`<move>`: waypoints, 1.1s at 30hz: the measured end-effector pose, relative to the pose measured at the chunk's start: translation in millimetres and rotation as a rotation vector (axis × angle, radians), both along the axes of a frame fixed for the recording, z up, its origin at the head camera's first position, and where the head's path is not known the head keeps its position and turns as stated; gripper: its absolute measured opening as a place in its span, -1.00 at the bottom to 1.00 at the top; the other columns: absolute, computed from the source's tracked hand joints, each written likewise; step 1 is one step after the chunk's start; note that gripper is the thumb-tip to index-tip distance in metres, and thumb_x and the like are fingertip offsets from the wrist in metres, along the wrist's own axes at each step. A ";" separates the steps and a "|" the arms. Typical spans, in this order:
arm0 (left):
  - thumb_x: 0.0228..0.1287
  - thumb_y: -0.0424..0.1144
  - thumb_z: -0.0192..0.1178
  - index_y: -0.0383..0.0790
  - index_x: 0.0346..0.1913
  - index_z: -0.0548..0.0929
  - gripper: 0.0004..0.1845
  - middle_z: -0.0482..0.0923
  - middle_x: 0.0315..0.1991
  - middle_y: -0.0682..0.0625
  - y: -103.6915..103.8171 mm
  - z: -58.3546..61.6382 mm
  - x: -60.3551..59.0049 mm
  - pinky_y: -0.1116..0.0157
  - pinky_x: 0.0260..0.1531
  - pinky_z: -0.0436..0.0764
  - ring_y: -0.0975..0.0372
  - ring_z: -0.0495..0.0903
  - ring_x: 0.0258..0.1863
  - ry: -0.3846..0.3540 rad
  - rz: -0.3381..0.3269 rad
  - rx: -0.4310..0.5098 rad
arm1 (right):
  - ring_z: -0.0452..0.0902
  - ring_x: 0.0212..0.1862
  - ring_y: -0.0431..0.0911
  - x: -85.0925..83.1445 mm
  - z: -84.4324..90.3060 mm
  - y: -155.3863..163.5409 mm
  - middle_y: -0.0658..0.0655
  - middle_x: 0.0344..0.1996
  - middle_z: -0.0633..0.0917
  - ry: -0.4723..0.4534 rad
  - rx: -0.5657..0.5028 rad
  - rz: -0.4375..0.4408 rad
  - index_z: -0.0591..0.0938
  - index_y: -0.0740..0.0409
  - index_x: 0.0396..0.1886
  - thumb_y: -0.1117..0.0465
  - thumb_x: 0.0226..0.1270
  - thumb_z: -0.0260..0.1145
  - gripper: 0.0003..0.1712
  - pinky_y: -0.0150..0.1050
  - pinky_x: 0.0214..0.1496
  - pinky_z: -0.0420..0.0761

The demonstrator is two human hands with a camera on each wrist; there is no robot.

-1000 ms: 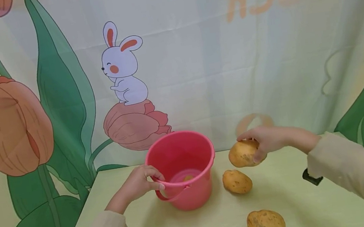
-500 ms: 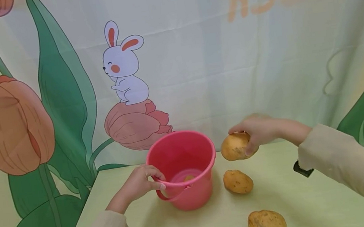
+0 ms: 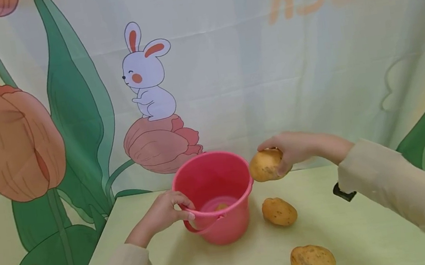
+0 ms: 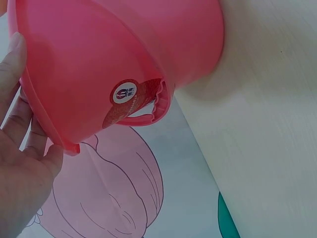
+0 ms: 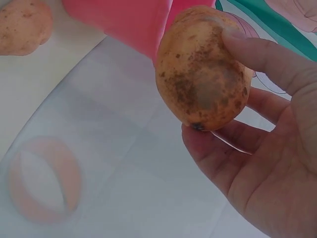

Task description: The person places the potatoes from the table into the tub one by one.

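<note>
A pink bucket point(image 3: 225, 227) stands on the table, with a small yellowish thing point(image 3: 221, 206) visible at its bottom. My left hand point(image 3: 168, 211) grips its rim on the near left side, thumb outside and fingers over the edge. In the left wrist view a label point(image 4: 126, 96) and the handle point(image 4: 153, 111) show on the bucket's side. Raised above the table, just right of the bucket's rim, a potato point(image 3: 267, 165) is held between the thumb and fingers of my right hand point(image 3: 295, 148). Dark brown blotches mark this potato in the right wrist view.
One potato point(image 3: 279, 212) lies on the table point(image 3: 354, 230) right of the bucket, and a second potato point(image 3: 313, 262) lies nearer the front. A printed curtain point(image 3: 253, 78) with tulips and a rabbit hangs right behind the table.
My right hand has carried its potato leftward and slightly up, from well right of the bucket to beside its rim. The left hand keeps its grip on the rim.
</note>
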State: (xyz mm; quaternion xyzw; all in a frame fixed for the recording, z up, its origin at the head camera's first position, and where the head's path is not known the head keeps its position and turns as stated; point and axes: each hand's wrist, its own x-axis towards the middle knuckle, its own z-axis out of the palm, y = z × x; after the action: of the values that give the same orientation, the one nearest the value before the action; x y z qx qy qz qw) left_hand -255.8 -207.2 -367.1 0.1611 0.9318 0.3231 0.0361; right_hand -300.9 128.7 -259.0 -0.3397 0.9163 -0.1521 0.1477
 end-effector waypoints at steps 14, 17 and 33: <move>-0.18 -0.24 0.39 -0.04 -0.44 0.68 -0.85 0.55 -0.38 0.08 0.8 1.0 -0.5 0.34 -0.43 0.60 0.18 0.43 -0.23 -0.021 0.020 0.004 | 0.39 -0.01 0.05 -10.5 -0.9 -10.6 0.22 0.03 0.49 0.032 0.010 0.012 0.36 0.24 0.16 0.32 -0.08 0.34 -0.30 -0.08 -0.04 0.48; -0.18 -0.24 0.39 -0.05 -0.44 0.68 -0.85 0.55 -0.39 0.09 0.8 1.0 -0.3 0.34 -0.43 0.60 0.18 0.43 -0.23 -0.015 0.014 0.001 | 0.39 -0.03 0.04 -12.1 -0.1 -14.8 0.21 0.02 0.50 0.035 0.015 0.014 0.35 0.23 0.17 0.32 -0.08 0.34 -0.29 -0.10 -0.06 0.49; -0.18 -0.27 0.39 -0.10 -0.43 0.68 -0.85 0.55 -0.39 0.07 1.9 0.0 -0.5 0.32 -0.43 0.60 0.18 0.43 -0.23 -0.028 0.039 0.008 | 0.37 -0.06 -0.01 -18.8 -1.9 -45.8 0.12 -0.03 0.52 0.045 0.025 0.010 0.37 0.16 0.17 0.27 -0.09 0.33 -0.29 -0.20 -0.13 0.50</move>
State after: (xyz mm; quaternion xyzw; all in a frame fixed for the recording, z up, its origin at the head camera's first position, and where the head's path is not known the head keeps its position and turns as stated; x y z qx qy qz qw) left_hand -256.4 -205.3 -367.1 0.1382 0.9330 0.3296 0.0423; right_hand -319.8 82.9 -261.0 -0.3457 0.9196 -0.1322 0.1320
